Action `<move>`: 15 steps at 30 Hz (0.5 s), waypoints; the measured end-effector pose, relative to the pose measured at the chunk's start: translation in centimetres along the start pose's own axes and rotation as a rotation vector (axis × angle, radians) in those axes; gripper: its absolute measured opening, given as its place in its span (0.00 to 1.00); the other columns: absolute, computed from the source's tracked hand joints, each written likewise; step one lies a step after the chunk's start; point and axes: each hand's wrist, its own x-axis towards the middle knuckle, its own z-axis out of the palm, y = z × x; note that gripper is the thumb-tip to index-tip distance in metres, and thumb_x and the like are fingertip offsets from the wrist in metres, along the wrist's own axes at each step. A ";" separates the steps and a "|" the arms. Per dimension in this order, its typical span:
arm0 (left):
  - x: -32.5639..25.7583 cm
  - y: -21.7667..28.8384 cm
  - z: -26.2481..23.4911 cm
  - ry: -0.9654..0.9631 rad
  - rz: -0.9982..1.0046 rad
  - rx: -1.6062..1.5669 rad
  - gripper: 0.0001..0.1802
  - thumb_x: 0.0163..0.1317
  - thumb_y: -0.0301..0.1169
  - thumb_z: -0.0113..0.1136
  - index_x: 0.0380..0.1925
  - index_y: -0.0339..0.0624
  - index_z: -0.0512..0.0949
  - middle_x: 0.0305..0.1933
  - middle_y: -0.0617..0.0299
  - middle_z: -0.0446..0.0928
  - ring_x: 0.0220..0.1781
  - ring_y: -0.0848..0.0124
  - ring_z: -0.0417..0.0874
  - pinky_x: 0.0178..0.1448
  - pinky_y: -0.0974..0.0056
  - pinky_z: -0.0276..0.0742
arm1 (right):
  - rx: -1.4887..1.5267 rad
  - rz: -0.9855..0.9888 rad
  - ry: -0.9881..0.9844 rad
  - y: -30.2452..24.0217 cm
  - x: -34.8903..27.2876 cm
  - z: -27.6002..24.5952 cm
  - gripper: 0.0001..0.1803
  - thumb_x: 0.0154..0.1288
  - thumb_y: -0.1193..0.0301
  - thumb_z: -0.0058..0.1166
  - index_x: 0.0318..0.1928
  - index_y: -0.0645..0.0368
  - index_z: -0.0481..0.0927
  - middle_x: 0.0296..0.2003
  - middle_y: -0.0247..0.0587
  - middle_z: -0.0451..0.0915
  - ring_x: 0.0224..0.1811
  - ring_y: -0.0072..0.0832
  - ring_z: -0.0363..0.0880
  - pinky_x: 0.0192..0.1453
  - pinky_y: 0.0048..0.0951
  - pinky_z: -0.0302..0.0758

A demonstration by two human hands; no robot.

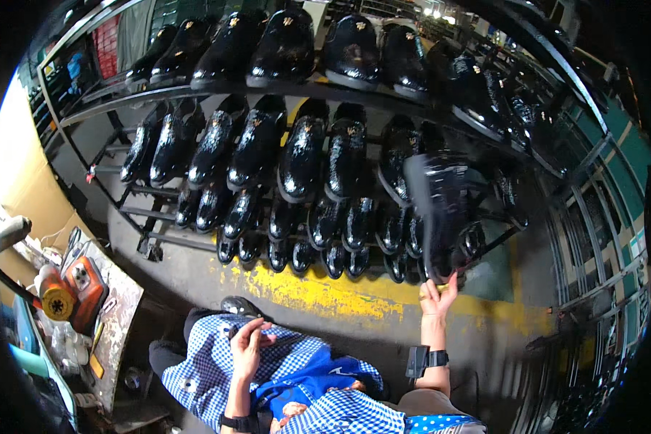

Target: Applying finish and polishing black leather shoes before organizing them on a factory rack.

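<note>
My right hand (pixel 439 295) is raised at arm's length, its fingers closed on one end of a glossy black shoe (pixel 441 210). The shoe stands up on end from the fingers, blurred, with its grey sole edge to the left. Behind it is a metal rack (pixel 152 212) with tiers of similar black shoes (pixel 257 141), those on the top tier bearing small gold ornaments. Over my lap, by the blue checked cloth (pixel 217 362), my left hand (pixel 248 343) is held with fingers bent together. Whatever it may pinch is too small to make out.
At the left a worn workbench (pixel 125 296) carries an orange device (pixel 87 282), a yellow-handled tool (pixel 96 349) and clear plastic pieces. A cardboard sheet (pixel 22 173) stands behind it. Further metal racks (pixel 593 275) line the right side. Yellow paint (pixel 318 295) marks the floor under the shoe rack.
</note>
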 end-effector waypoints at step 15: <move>-7.6 10.2 -3.9 0.028 0.026 -0.210 0.47 0.51 0.51 0.61 0.68 0.54 0.50 0.69 0.59 0.51 0.70 0.62 0.54 0.63 0.51 0.63 | -0.884 0.539 -0.645 12.7 -5.2 11.3 0.53 0.36 0.76 0.65 0.68 0.57 0.56 0.53 0.45 0.74 0.52 0.33 0.75 0.57 0.29 0.71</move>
